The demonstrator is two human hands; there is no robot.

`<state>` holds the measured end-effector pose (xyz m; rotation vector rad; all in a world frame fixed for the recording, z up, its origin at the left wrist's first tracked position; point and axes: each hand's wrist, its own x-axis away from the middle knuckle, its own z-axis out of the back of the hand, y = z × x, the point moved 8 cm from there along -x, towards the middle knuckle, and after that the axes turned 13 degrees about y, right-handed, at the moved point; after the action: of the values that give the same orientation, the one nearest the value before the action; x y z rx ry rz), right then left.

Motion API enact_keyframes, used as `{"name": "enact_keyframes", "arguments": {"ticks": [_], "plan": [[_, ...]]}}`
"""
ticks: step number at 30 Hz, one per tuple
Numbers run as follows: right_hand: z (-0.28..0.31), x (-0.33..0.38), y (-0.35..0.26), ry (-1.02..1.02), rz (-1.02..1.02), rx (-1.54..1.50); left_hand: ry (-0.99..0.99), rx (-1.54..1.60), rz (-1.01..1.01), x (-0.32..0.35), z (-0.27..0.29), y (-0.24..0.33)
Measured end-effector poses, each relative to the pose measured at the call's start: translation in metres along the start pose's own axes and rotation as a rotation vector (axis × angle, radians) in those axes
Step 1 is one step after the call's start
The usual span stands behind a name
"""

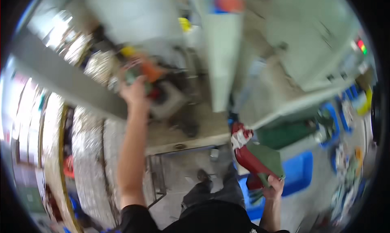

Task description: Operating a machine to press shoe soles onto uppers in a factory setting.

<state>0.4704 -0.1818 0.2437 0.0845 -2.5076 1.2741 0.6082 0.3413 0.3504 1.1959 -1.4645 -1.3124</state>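
Observation:
The picture is blurred by motion. My left hand (pixel 134 91) is stretched out over the workbench (pixel 191 131) and closed around a small object with green and orange parts (pixel 143 72); what it is I cannot tell. My right hand (pixel 274 187) is low at my right side and grips a flat red and green piece (pixel 260 160) by its lower end. That piece has a red and white tip (pixel 240 136) pointing up toward the bench edge.
A pale green machine column (pixel 221 50) rises behind the bench, with a grey cabinet (pixel 308 42) to its right. Blue bins (pixel 298 174) stand on the floor at right. Shiny metal chips (pixel 87 152) lie at left. My legs (pixel 211 192) stand on grey floor.

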Motion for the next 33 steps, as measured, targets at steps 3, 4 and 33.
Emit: {"name": "enact_keyframes", "arguments": {"ticks": [3,4,33], "plan": [[-0.187,-0.022,0.052,-0.325,-0.008,0.163,-0.200,0.631,0.354,-0.096,0.110,0.006],[-0.255,-0.026,0.074,-0.455,0.070,0.295,-0.189,0.684,0.430,-0.094,0.153,-0.001],[-0.328,0.173,0.141,-1.365,-0.089,0.501,-0.649,1.233,0.904,0.125,0.424,-0.156]]}}
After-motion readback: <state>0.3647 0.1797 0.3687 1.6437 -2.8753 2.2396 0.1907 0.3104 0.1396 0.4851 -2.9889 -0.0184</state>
